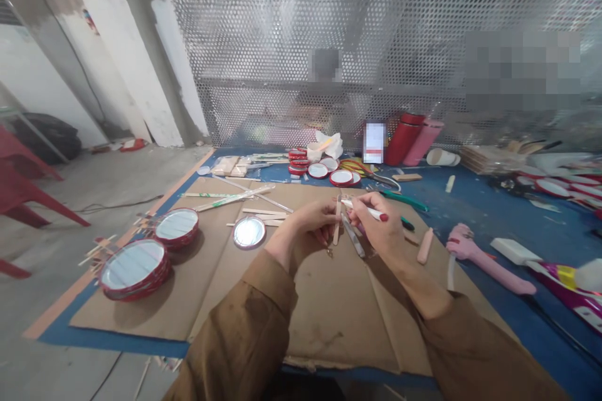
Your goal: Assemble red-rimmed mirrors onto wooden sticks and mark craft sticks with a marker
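My left hand [316,218] pinches a flat wooden craft stick [337,233], which stands nearly upright in the view. Held between the fingers of my right hand [383,225] is a white marker pen [369,209] with a red end. The pen's other end points at the upper part of the stick; whether they touch I cannot tell. Just below, a grey knife-like tool [353,237] lies on the brown cardboard [338,313]. A round red-rimmed disc [249,232] with a shiny top rests left of my left hand, beside several loose sticks [266,215].
Two red drum-like rounds [135,268] stand on the cardboard's left side. At right lie a pink glue gun [489,260] and a pink stick-like piece [425,246]. Behind are green-handled pliers [407,200], more red-rimmed discs [341,177], a red bottle [404,140] and a perforated metal screen [263,44].
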### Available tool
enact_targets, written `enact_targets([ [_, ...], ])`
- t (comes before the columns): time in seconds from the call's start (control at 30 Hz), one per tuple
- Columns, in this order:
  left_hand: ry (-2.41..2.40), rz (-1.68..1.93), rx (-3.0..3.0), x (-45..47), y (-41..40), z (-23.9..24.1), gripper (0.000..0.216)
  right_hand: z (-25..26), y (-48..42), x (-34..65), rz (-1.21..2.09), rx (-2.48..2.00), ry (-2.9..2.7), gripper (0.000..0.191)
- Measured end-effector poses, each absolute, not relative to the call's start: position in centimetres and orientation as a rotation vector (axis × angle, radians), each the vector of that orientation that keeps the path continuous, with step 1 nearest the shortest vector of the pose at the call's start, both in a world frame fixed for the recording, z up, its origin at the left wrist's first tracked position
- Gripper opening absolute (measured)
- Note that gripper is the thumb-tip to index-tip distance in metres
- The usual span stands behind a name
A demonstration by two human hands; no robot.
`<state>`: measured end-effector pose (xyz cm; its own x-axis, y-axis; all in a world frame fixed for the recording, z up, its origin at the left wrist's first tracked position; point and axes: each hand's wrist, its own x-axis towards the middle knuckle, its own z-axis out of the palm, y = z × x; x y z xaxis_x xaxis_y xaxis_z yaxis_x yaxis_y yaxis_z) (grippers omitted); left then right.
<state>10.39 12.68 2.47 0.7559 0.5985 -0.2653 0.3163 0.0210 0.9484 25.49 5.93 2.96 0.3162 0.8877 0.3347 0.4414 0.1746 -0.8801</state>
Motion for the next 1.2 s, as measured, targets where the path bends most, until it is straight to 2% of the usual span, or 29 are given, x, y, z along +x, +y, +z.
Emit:
enact_targets([
  [0.37, 0.767, 0.243, 1.592, 10.4, 12.6, 2.6, 0.013, 3.1, 6.0, 25.3, 0.556, -1.488, -1.3, 0.042],
  [0.73, 0.763, 0.245, 1.577, 10.4, 12.7, 2.4, 0.016, 4.1, 5.2, 25.4, 0.437, -1.608, -1.286, 0.028],
  [1.2, 0.786, 0.24, 1.569, 10.4, 12.4, 2.8, 0.014, 3.5, 5.6, 25.0, 0.5, -1.495, -1.336, 0.039],
])
